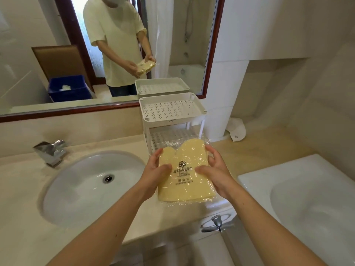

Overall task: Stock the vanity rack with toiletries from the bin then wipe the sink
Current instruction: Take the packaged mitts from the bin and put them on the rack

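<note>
- Two bare forearms are seen coming up from the bottom edge, and a flat packet [184,181] is held between the hands, right in the middle of the view.
- The left hand [153,169] is wrapped round the packet's left edge, with the thumb laid across the front and the fingers tucked behind.
- The right hand [217,171] is clamped on the right edge the same way. Its thumb is on the front and its fingertips are curled over the upper right corner.
- The packet is a pale yellow cloth sealed in crinkly clear wrap. A dark logo and some lettering are printed on it, too small to be read properly.
- It's held in the air over the front part of the counter [19,189], just in front of the lower shelf of the rack [172,122], with no contact between them.
- The rack is a white two-tier thing with perforated trays. It's parked on the counter against the lower right corner of the mirror [38,54].
- The sink [80,189] is set into the counter to the left of the packet, with a chrome faucet [51,152] at its back left.
- A blue bin [67,91] can only be made out in the mirror, behind the person, with something white inside.
- A white bathtub [307,189] is seen on the right, with a chrome tap [217,223] at its near corner.
- A folded white cloth [237,131] is propped on the ledge to the right of the rack.
</note>
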The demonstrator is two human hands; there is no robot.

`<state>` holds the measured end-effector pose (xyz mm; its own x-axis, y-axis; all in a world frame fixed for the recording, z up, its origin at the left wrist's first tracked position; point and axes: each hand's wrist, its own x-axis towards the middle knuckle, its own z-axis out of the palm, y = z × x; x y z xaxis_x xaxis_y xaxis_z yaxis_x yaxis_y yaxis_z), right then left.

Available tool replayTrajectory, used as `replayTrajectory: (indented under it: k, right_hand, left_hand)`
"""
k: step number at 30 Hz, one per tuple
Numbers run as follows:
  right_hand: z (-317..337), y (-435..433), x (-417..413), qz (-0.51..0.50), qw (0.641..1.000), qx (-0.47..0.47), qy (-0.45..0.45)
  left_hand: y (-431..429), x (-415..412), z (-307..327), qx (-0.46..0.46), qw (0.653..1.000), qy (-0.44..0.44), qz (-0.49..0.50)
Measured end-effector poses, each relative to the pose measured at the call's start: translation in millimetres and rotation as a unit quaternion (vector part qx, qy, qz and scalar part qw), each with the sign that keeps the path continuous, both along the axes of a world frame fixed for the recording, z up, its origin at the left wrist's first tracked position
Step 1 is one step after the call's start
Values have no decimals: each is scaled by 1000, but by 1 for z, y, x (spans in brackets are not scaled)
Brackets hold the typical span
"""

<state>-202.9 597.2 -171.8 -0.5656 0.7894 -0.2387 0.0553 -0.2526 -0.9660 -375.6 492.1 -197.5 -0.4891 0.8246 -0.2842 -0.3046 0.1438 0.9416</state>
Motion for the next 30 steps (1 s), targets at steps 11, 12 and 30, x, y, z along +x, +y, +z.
replayTrajectory:
  k: [11,12,30]
  right_hand:
    - [-23,79,-16,44,997,0,-71]
    - [-24,88,-17,60,994,8,-86]
    - [-99,203,-57,242,933,135,-230]
  left_hand:
    - [58,-13,-16,-55,997,45,27]
    - [64,-11,-18,-62,996,54,37]
    - [147,-9,-60,-179,952,120,219]
